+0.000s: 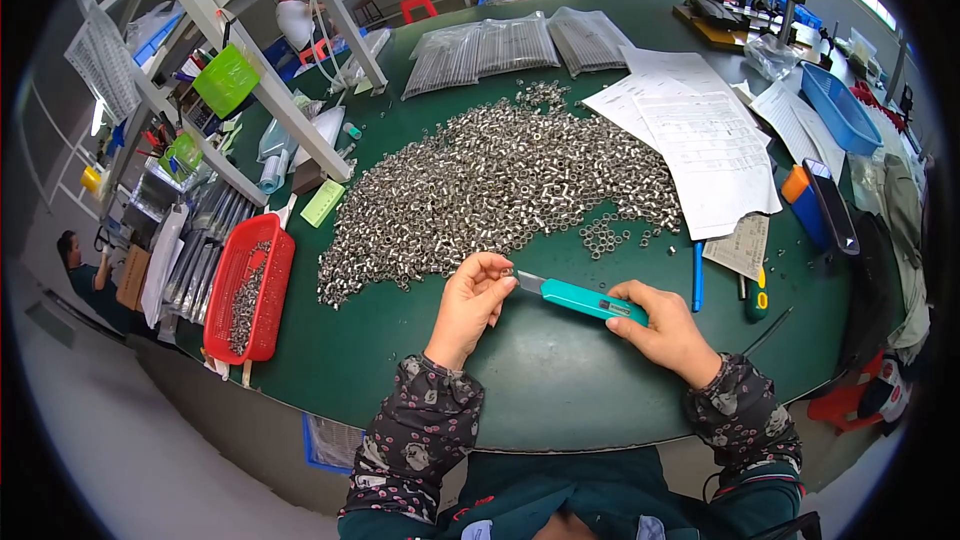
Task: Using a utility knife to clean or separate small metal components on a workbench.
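My right hand point(665, 328) is wrapped round a teal utility knife point(572, 297), its thumb on the handle near the slider. The knife's bare blade point(529, 283) points left, its tip close to the fingertips of my left hand point(468, 308). Thumb and forefinger of that left hand pinch a small metal ring point(508, 272), partly hidden by the fingers. Just beyond both hands spreads a large heap of small silvery metal rings point(480, 185) on the green tabletop point(560, 400). A smaller loose cluster of rings point(603, 237) lies at its near right.
A red basket point(278, 315) with metal parts stands at the left edge. Paper sheets point(705, 155), a blue pen point(698, 277) and a phone point(832, 205) lie to the right. Bagged rods point(515, 45) lie at the back. Shelf posts point(290, 110) rise at the left. Other people sit farther off.
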Demonstrator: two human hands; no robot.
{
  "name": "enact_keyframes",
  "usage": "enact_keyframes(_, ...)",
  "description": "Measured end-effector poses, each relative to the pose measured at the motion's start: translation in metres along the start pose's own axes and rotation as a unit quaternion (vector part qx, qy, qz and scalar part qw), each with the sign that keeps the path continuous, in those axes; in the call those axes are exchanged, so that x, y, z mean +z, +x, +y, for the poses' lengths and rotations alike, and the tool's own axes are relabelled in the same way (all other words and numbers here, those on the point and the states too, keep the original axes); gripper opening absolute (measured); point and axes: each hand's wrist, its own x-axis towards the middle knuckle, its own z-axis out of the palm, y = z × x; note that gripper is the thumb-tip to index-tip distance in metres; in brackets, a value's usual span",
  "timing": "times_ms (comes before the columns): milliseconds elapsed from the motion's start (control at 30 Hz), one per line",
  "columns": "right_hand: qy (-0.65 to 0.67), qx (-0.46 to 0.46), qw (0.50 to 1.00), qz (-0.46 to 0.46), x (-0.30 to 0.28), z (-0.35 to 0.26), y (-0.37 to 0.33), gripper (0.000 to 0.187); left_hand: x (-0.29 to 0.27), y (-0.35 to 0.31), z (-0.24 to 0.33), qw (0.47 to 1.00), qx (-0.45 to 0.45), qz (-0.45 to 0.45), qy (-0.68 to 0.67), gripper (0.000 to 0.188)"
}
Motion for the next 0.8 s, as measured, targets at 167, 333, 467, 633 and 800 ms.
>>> enact_keyframes(167,0.028,-0.023,0.999,0.011,0.001,0.003,0.0,0.027,0.002,-0.002,0.002,1.0,0.014,-0.006,0.0,0.015)
enact_keyframes(333,0.058,0.014,0.998,-0.017,-0.001,0.001,0.0,0.027,-0.001,0.0,-0.002,1.0,0.005,-0.012,-0.02,0.016)
enact_keyframes(467,0.085,0.061,0.994,-0.039,-0.003,-0.002,0.0,0.027,-0.001,0.0,-0.004,1.0,0.012,-0.006,-0.005,0.014)
enact_keyframes(633,0.075,0.043,0.996,-0.018,-0.001,0.001,-0.001,0.027,-0.002,-0.003,-0.003,0.998,0.024,-0.017,0.049,0.012)
enact_keyframes(800,-0.117,-0.122,0.973,0.155,0.005,-0.009,-0.003,0.026,-0.001,0.0,-0.005,0.998,-0.005,0.005,-0.056,0.012)
